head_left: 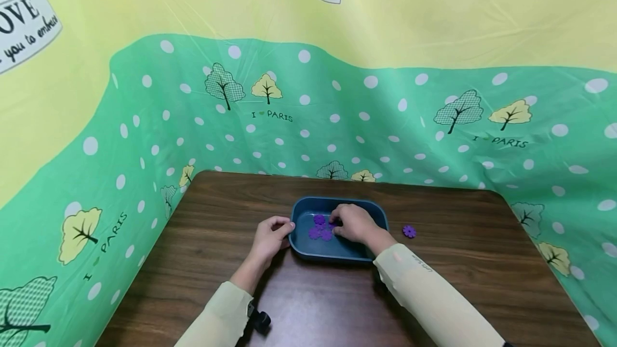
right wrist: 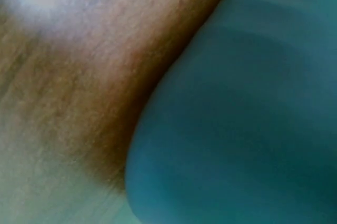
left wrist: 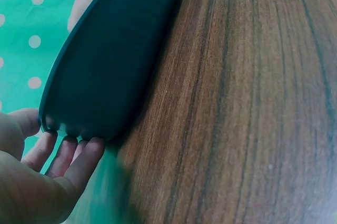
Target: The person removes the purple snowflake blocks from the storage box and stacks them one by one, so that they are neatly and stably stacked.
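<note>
A dark blue rectangular plastic tray (head_left: pixel 332 256) stands on the table with several purple flower-shaped pieces (head_left: pixel 319 220) grouped on its floor. My left hand (head_left: pixel 270 237) grips the tray's left end. In the left wrist view its thumb is at the rim and its fingertips (left wrist: pixel 95 145) lie against the outer wall. Over the far right rim my right hand (head_left: pixel 354 222) reaches down into the tray, fingers curled at a purple piece partly hidden by them. The right wrist view has only the tray's outer wall (right wrist: pixel 237 118), blurred, and no hand.
One more purple flower piece (head_left: pixel 409 231) lies on the brown wooden table (head_left: pixel 458 261) to the right of the tray. A green and yellow printed cloth (head_left: pixel 308 106) hangs behind the table and along its sides.
</note>
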Demonstrator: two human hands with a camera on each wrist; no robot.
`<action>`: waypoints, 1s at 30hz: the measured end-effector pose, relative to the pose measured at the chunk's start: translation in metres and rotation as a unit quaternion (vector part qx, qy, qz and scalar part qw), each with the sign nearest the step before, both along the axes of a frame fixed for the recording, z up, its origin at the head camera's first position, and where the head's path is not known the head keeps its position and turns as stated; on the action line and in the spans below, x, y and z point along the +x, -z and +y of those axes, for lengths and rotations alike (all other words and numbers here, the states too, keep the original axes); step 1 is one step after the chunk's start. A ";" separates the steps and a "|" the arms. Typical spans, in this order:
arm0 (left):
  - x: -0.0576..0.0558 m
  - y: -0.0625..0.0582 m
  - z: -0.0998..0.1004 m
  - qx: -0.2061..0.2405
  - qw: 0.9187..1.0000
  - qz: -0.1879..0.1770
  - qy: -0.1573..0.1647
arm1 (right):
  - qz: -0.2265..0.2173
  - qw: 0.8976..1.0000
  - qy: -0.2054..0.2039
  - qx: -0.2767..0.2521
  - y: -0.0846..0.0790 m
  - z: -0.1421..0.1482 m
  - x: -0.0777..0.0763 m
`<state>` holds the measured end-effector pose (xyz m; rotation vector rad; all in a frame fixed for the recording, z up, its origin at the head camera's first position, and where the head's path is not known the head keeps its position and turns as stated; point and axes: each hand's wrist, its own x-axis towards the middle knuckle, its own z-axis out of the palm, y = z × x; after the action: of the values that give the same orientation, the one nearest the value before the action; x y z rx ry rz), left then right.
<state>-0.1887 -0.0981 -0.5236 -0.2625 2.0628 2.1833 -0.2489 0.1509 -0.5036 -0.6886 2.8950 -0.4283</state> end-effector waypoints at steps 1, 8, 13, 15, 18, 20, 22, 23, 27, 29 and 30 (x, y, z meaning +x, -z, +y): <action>0.000 0.000 0.000 0.000 1.000 -0.001 -0.001 | -0.001 1.000 0.000 0.001 0.000 0.000 0.000; -0.001 0.002 -0.001 -0.003 1.000 -0.008 -0.002 | 0.002 1.000 -0.014 -0.002 -0.003 0.000 0.004; 0.000 0.001 0.000 0.003 1.000 -0.007 -0.001 | 0.006 1.000 -0.028 0.010 -0.005 0.001 0.005; 0.000 0.000 0.000 0.004 1.000 -0.006 -0.001 | 0.005 0.999 -0.033 0.013 -0.006 0.000 0.005; 0.000 0.000 0.000 0.004 1.000 -0.004 -0.002 | 0.002 0.999 -0.035 0.014 -0.007 0.000 0.005; 0.000 0.000 0.000 0.002 1.000 -0.005 -0.002 | -0.004 0.999 -0.033 0.016 -0.006 0.000 0.004; 0.000 0.001 0.001 0.002 1.000 -0.007 -0.002 | -0.010 0.999 -0.027 0.017 -0.005 0.000 0.004; 0.000 0.001 0.001 0.001 1.000 -0.007 -0.001 | -0.013 0.999 -0.026 0.017 -0.005 0.000 0.004; 0.000 0.002 0.001 0.003 1.000 -0.007 0.000 | -0.021 0.999 -0.022 0.014 -0.005 0.002 0.004; -0.001 0.001 0.000 0.005 1.000 -0.005 0.001 | -0.021 0.999 -0.026 0.014 -0.006 0.002 0.004; -0.001 0.001 0.000 0.005 1.000 -0.004 0.000 | -0.021 0.999 -0.028 0.014 -0.006 0.003 0.004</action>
<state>-0.1900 -0.0979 -0.5246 -0.2703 2.0459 2.1884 -0.2446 0.1535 -0.4973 -0.7467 2.8297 -0.3887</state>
